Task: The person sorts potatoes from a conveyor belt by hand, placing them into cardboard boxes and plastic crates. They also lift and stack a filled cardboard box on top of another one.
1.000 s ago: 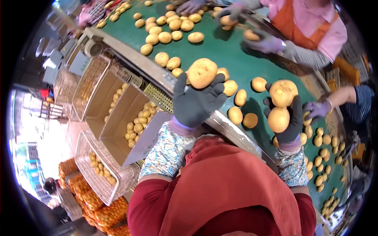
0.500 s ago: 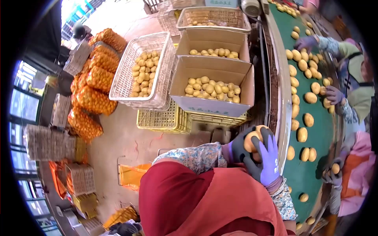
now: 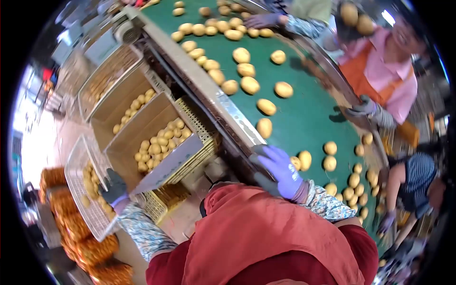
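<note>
My left hand (image 3: 114, 188), in a dark-palmed purple glove, reaches over the near rim of a white plastic crate (image 3: 77, 176). Its fingers look stretched out with no potato visible in them. Potatoes (image 3: 90, 181) lie inside that crate. Beside it stands a cardboard box (image 3: 164, 175) partly filled with potatoes. My right hand (image 3: 280, 172), gloved in purple, is over the near edge of the green conveyor belt (image 3: 304, 126), fingers spread and nothing seen in them. A potato (image 3: 305, 160) lies on the belt just beyond it.
The metal belt edge (image 3: 232, 111) runs diagonally past me. More potatoes (image 3: 354, 187) lie along the belt. Opposite, a person in pink (image 3: 387, 80) has a gloved hand (image 3: 365, 107) near the far rail; two blurred potatoes (image 3: 356, 18) show above. Orange net sacks (image 3: 80, 232) are stacked left.
My hands were together around potatoes at the belt edge. Now they are apart: the left is at the white crate, the right over the belt. The view has turned toward the belt.
</note>
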Motion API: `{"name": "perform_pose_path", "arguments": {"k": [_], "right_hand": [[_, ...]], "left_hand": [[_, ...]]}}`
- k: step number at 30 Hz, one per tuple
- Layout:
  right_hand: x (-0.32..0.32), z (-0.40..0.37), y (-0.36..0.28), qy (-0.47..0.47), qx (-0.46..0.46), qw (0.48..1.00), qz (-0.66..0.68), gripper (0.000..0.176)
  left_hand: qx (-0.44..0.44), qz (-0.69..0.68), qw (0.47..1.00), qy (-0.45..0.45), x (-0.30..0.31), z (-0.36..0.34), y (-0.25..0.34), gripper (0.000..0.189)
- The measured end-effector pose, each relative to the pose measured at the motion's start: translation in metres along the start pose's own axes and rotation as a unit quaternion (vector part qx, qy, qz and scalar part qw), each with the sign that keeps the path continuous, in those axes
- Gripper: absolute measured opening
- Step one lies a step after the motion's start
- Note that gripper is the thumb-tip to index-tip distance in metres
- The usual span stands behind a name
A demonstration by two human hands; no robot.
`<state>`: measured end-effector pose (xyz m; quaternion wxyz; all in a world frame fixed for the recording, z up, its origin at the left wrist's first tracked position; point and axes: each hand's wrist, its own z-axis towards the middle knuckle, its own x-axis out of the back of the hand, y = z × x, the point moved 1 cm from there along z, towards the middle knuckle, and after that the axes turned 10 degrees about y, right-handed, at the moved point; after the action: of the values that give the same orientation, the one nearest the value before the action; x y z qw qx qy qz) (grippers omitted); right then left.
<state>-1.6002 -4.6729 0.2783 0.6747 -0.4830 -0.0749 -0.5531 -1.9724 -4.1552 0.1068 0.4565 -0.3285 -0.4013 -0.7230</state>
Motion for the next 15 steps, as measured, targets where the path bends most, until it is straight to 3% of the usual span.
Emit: {"name": "perform_pose_path", "arguments": {"k": [1, 2, 3, 5, 6, 7, 8, 10, 12, 13, 15], "right_hand": [[0.012, -0.016, 0.009, -0.005, -0.047, 0.999, 0.0, 0.045], [0.006, -0.001, 0.003, -0.019, -0.103, 0.994, -0.021, 0.045], [0.014, -0.019, 0.005, -0.006, -0.118, 0.992, -0.045, 0.044], [0.036, -0.046, 0.002, 0.003, -0.135, 0.987, -0.091, 0.043], [0.048, -0.057, -0.002, 0.0, -0.141, 0.983, -0.116, 0.043], [0.054, -0.079, -0.002, 0.034, -0.157, 0.972, -0.173, 0.043], [0.064, -0.097, 0.0, 0.033, -0.252, 0.959, -0.123, 0.041], [0.066, -0.153, 0.002, 0.213, -0.326, 0.916, -0.095, 0.037], [0.093, -0.172, -0.016, 0.242, -0.326, 0.885, -0.228, 0.034], [0.098, -0.186, -0.019, 0.274, -0.367, 0.863, -0.213, 0.033], [0.102, -0.225, -0.019, 0.339, -0.407, 0.819, -0.222, 0.032]], "left_hand": [[0.129, -0.209, 0.969, -0.025, -0.015, -0.011, 0.03, 0.048], [0.183, -0.44, 0.876, -0.076, -0.026, -0.003, 0.068, 0.047], [0.22, -0.627, 0.736, -0.133, -0.021, -0.012, 0.128, 0.046], [0.184, -0.728, 0.584, -0.307, 0.03, -0.04, 0.268, 0.038], [-0.007, -0.649, 0.677, -0.348, 0.057, -0.058, 0.326, 0.046], [-0.06, -0.606, 0.694, -0.383, 0.072, -0.077, 0.375, 0.047], [-0.116, -0.562, 0.704, -0.419, 0.085, -0.098, 0.414, 0.049], [-0.414, -0.5, 0.695, -0.31, 0.117, -0.142, 0.466, 0.046], [-0.514, -0.491, 0.637, -0.299, 0.133, -0.179, 0.493, 0.05], [-0.471, -0.473, 0.63, -0.396, 0.141, -0.201, 0.498, 0.05], [-0.517, -0.446, 0.582, -0.442, 0.158, -0.235, 0.516, 0.056]]}}
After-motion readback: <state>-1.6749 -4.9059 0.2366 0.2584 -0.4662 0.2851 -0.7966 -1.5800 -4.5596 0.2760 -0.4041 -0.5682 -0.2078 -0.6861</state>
